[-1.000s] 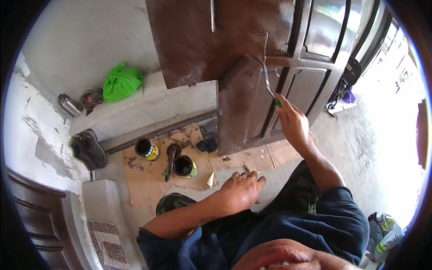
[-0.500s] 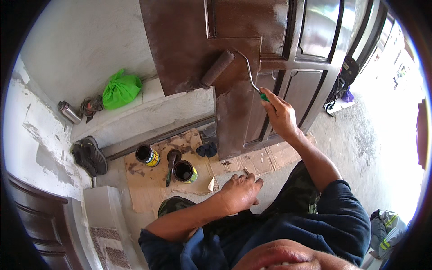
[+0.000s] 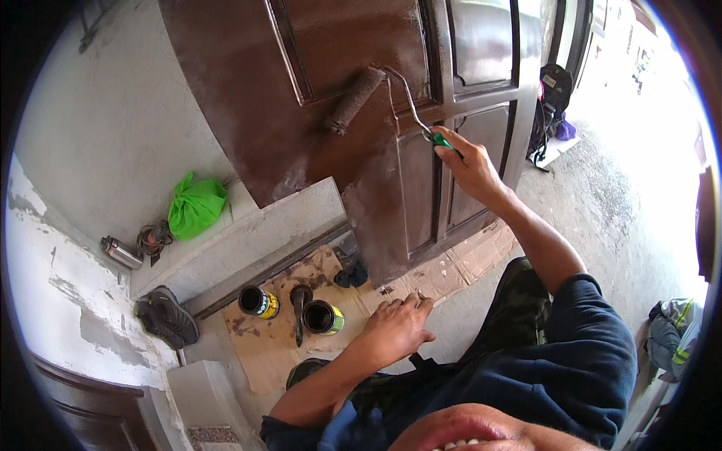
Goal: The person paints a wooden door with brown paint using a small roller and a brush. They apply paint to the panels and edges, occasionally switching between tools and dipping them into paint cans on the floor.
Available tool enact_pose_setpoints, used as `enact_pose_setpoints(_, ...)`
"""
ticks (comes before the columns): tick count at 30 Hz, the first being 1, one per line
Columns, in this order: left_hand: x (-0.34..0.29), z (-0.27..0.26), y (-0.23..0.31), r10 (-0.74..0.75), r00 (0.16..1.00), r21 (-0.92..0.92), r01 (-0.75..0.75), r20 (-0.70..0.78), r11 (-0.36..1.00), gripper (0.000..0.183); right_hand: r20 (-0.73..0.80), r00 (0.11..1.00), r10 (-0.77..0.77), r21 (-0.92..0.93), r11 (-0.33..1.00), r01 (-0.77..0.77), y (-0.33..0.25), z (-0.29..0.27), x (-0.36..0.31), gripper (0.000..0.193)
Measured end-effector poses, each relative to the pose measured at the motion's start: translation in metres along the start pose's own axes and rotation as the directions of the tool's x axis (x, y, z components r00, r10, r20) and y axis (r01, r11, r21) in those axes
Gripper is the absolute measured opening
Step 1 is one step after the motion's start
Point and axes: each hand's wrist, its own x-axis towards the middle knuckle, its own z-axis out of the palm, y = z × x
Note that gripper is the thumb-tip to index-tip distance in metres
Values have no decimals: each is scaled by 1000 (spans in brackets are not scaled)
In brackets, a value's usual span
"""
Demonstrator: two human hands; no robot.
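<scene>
My right hand (image 3: 474,174) is closed round the green handle of a paint roller (image 3: 353,101). The roller's dark brown sleeve lies against a brown panelled door (image 3: 368,173), beside its raised moulding; wet sheen shows on the wood there. My left hand (image 3: 395,327) hangs before me with loosely bent, parted fingers and no clear object in it. Close to it on the floor stand two open cans of dark paint, one nearer (image 3: 322,318) and one farther left (image 3: 258,302). A dark-stained brush (image 3: 300,308) lies between them.
Stained cardboard (image 3: 259,364) covers the floor under the cans, with a dark cloth (image 3: 351,275) by the door's lower edge. Along the left wall are black shoes (image 3: 167,316), a steel flask (image 3: 122,252) and a green bag (image 3: 195,207) on a ledge. A backpack (image 3: 554,94) sits beyond the door.
The roller has moved up the door, toward the upper panel's moulding. My view has shifted, so the door appears farther left. My left hand stays low near the cans.
</scene>
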Motion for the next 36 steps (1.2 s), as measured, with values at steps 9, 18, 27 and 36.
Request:
enact_pose_setpoints(9,8,5,-1,-30,998,14,30,51,999,58,-58,997,-58,43,997,61,3,7,-8,39)
enact_pose_setpoints(18,0,7,-13,-69,996,33,70,-50,997,64,108,986,130,75,988,-138,38,-52,-57,40)
enact_pose_setpoints(27,16,14,4,16,998,35,-18,59,999,64,168,974,-155,-246,950,194,48,-102,-27,41)
enact_pose_setpoints(36,14,5,2,-22,996,61,17,83,998,65,157,978,-141,-289,940,182,7,-132,14,43)
